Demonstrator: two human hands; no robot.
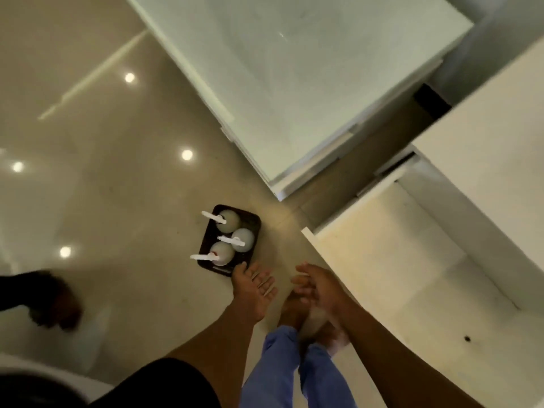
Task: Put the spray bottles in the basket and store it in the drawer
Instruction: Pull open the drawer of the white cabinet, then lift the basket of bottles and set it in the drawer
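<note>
A dark brown basket [253, 223] stands on the glossy floor with three white spray bottles upright in it: a far bottle [231, 222], a middle bottle [245, 238] and a near bottle [223, 254]. My left hand [253, 285] hovers open, palm up, just at the basket's near edge. My right hand [316, 285] hangs open a little to the right, above my feet, with nothing in it. A white drawer [412, 260] stands pulled out at the right, its inside bare.
A white counter [309, 69] fills the upper middle, and another white cabinet top [500, 128] sits above the drawer. My bare feet and blue trousers [282, 357] are below the hands. A dark blurred shape [50, 298] lies at the left on the beige floor.
</note>
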